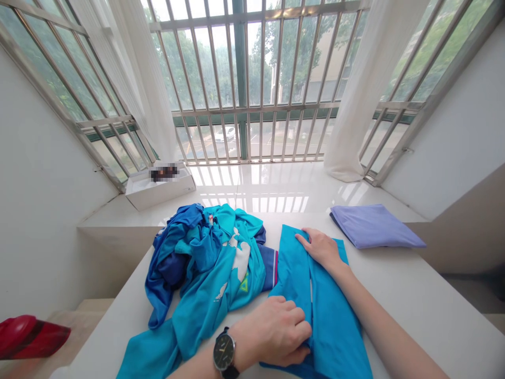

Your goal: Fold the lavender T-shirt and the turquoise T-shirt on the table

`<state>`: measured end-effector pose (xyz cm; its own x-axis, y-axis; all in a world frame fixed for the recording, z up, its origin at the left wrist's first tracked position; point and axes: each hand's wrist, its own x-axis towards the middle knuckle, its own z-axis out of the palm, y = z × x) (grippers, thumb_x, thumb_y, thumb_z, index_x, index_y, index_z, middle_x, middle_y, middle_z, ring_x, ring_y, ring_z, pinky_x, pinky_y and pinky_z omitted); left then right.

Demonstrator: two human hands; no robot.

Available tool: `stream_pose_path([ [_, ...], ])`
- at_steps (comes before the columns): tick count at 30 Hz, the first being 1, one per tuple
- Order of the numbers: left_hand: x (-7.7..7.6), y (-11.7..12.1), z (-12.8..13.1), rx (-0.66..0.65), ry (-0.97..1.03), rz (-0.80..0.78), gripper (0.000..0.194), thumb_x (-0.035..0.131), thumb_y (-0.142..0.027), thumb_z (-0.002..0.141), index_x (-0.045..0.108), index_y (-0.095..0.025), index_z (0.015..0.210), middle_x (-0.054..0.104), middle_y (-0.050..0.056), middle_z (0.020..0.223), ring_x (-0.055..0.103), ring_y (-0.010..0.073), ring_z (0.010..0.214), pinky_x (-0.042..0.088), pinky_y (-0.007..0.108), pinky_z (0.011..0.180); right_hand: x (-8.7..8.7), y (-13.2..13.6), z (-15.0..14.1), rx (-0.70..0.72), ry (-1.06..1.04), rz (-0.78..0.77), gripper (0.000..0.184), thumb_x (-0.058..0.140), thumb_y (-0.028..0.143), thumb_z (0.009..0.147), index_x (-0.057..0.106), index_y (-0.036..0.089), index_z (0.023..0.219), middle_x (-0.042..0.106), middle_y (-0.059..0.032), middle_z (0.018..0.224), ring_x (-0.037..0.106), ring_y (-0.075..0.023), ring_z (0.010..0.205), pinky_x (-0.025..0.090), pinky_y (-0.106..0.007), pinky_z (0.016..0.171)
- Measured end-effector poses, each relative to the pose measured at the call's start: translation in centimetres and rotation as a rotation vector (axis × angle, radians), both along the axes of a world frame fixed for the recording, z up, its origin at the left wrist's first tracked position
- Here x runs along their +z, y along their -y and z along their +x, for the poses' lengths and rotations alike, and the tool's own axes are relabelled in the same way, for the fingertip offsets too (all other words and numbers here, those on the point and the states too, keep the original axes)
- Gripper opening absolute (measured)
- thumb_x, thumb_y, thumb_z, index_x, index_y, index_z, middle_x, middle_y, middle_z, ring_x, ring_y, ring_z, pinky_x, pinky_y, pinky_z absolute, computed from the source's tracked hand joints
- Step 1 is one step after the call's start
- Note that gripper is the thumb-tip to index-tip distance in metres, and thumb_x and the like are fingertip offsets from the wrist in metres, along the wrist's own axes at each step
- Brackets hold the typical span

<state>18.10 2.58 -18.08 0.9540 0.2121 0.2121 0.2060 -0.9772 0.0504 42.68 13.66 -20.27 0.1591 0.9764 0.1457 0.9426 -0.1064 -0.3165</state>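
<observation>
A bright blue garment (335, 310) lies spread in front of me, its two long panels side by side with a narrow gap between them. My left hand (278, 329), with a black-dialled watch (224, 351) on its wrist, is closed on the cloth near the lower part of the gap; its fingertips are partly hidden. Farther up, my right hand (321, 246) holds the inner edge of the right panel near the top, thumb and fingers around the fabric. Just left is a crumpled pile of blue and turquoise clothes (213, 263) with white print.
A folded lavender cloth (379, 226) lies at the right of the white table (426, 310). An open white box (161, 189) stands on the windowsill (276, 184) at back left. Barred windows and white curtains (351, 105) are behind. Something red (31, 334) is at lower left.
</observation>
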Motion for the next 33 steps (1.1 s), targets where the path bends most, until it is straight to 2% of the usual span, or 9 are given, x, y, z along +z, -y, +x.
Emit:
stream_pose_path([
  [5,0.48,0.17,-0.14,-0.019,0.029,0.022,0.023,0.059,-0.039,0.091,0.05,-0.019,0.082,0.055,-0.002,0.076,0.053,0.0152,0.069,0.033,0.032,0.058,-0.23,-0.01,0.34,0.007,-0.052,-0.004,0.038,0.049,0.051,0.093,0.068,0.024,0.113,0.073,-0.0033,0.086,0.067,-0.0228,0.081,0.04,-0.03,0.065],
  [8,0.58,0.27,-0.19,-0.027,0.035,0.026,0.021,0.058,-0.036,0.091,0.049,-0.02,0.08,0.054,-0.002,0.074,0.052,0.0148,0.067,0.033,0.032,0.058,-0.21,-0.04,0.54,0.018,-0.073,0.002,0.032,0.048,0.044,0.094,0.068,0.025,0.109,0.071,-0.002,0.081,0.066,-0.0216,0.078,0.038,-0.029,0.063],
  [17,0.6,0.34,-0.07,-0.031,0.044,0.038,0.021,0.06,-0.035,0.088,0.049,-0.019,0.079,0.054,-0.003,0.07,0.051,0.0137,0.064,0.031,0.031,0.055,-0.19,0.01,0.57,0.036,-0.103,0.054,0.025,0.046,0.037,0.094,0.068,0.026,0.099,0.074,-0.0038,0.096,0.067,-0.0229,0.088,0.042,-0.031,0.071],
  [26,-0.03,0.44,0.02,-0.027,0.084,0.048,0.02,0.058,-0.033,0.086,0.048,-0.02,0.075,0.052,-0.003,0.066,0.05,0.0135,0.06,0.028,0.031,0.053,-0.61,0.1,0.66,0.042,-0.091,0.167,0.022,0.044,0.035,0.096,0.064,0.024,0.097,0.064,-0.0053,0.112,0.065,-0.0198,0.092,0.045,-0.029,0.071],
  [29,0.15,0.46,-0.01,-0.033,0.097,0.049,0.021,0.059,-0.033,0.085,0.048,-0.02,0.074,0.052,-0.003,0.066,0.05,0.0132,0.059,0.029,0.031,0.053,-0.63,0.1,0.71,0.087,-0.097,0.164,0.02,0.044,0.033,0.096,0.062,0.024,0.095,0.066,-0.0045,0.11,0.065,-0.0206,0.094,0.045,-0.031,0.077],
  [33,0.31,0.52,0.01,-0.04,0.075,0.049,0.021,0.06,-0.033,0.085,0.048,-0.02,0.075,0.053,-0.003,0.066,0.051,0.0131,0.059,0.031,0.031,0.053,-0.64,0.01,0.74,0.077,-0.088,0.156,0.02,0.043,0.032,0.096,0.061,0.024,0.095,0.069,-0.0046,0.107,0.065,-0.0219,0.095,0.045,-0.033,0.082],
])
